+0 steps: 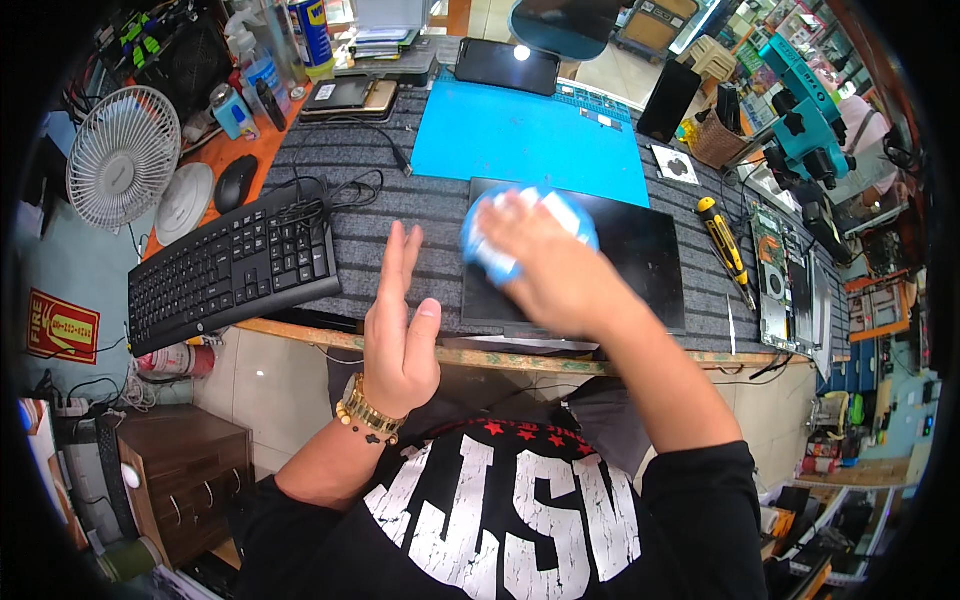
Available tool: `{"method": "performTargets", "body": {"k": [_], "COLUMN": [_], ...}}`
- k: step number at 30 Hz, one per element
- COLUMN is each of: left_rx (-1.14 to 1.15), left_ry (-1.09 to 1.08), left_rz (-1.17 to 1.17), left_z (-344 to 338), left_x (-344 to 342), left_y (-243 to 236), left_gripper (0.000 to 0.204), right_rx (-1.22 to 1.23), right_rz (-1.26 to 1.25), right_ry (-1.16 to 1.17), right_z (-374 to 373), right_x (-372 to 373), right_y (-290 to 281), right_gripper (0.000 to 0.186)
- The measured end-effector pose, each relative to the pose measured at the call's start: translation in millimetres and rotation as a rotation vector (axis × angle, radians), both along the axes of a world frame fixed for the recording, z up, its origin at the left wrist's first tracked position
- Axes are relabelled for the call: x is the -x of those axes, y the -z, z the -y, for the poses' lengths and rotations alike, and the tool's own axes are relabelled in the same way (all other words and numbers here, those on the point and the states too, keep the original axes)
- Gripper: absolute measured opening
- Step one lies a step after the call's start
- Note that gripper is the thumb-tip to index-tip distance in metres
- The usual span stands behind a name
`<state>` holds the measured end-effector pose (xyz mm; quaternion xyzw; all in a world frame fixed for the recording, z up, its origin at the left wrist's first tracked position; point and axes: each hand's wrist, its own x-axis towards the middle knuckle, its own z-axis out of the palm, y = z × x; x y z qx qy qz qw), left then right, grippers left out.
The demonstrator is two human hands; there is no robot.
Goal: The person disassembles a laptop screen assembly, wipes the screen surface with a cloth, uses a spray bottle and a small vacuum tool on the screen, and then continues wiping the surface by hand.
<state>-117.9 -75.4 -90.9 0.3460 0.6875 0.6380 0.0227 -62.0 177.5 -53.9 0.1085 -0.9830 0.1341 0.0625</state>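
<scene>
A flat black screen panel point(640, 265) lies near the table's front edge. On its left part my right hand point(535, 240) presses a blue and white cloth point(480, 255); both are smeared by motion, and the cloth's exact kind is hard to make out. The hand covers the middle of the cloth, with fingers bent over it. My left hand point(402, 345), wearing a gold watch at the wrist, is raised by the front edge, left of the panel. Its fingers are stretched out and nothing is in it.
A black keyboard point(240, 265) and mouse point(236, 183) sit left. Behind the panel lies a blue mat point(530, 140) with a dark phone-like device point(507, 66). At right are a yellow screwdriver point(722, 240), an opened laptop base point(785, 280) and a teal microscope point(805, 110). A white fan point(124, 157) stands far left.
</scene>
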Motion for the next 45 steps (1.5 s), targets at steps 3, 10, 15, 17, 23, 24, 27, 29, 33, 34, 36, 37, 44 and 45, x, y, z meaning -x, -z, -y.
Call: {"method": "performTargets", "body": {"k": [3, 10, 15, 17, 23, 24, 27, 29, 33, 34, 36, 37, 44, 45], "left_rx": [-0.039, 0.011, -0.031, 0.009, 0.025, 0.030, 0.025, 0.019, 0.032, 0.037, 0.042, 0.058, 0.047, 0.050], "left_ry": [0.003, -0.017, -0.006, -0.016, -0.046, -0.046, -0.044, -0.046, -0.036, -0.044, -0.033, -0.053, -0.032, -0.037], "left_rz": [-0.034, -0.015, -0.062, -0.033, -0.035, -0.078, -0.050, -0.002, -0.120, -0.086, -0.060, -0.102, -0.072, -0.081], "left_z": [0, -5, -2, -3, -11, -11, -8, -7, -15, -17, -20, -19, -19, -18], "left_x": [5, -3, 3, -2, -2, -1, -3, -7, -8, -11, -13, -10, -8, -8], "left_y": [4, -4, 5, 1, 3, 2, 1, 0, 0, -3, -4, -1, 6, 7], "left_gripper": [0.077, 0.076, 0.075, 0.074, 0.070, 0.069, 0.068, 0.067, 0.067, 0.066, 0.066, 0.065, 0.063, 0.063], "right_rx": [0.027, 0.038, 0.080, 0.016, 0.106, 0.099, 0.021, -0.070, -0.103, -0.097, -0.120, -0.045, 0.047, -0.002], "right_rz": [0.110, 0.023, 0.055, 0.048, 0.034, 0.051, 0.071, 0.105, 0.061, 0.048, 0.034, 0.021, -0.031, 0.004], "right_ry": [-0.212, 0.127, -0.127, 0.083, 0.044, -0.043, 0.053, 0.269, 0.638, 0.678, 0.615, 0.534, 0.171, 0.224], "right_z": [34, -4, 22, -15, 38, 50, 31, -8, -73, -75, -56, -39, 27, 18], "right_x": [-51, -45, -62, -66, -73, -80, -110, -146, -221, -228, -215, -199, -154, -162], "right_y": [-17, -5, -11, -8, 0, -4, -11, -11, -5, -7, -3, -3, 3, 1], "right_gripper": [0.078, 0.076, 0.073, 0.072, 0.073, 0.074, 0.075, 0.075, 0.069, 0.069, 0.069, 0.071, 0.077, 0.077]}}
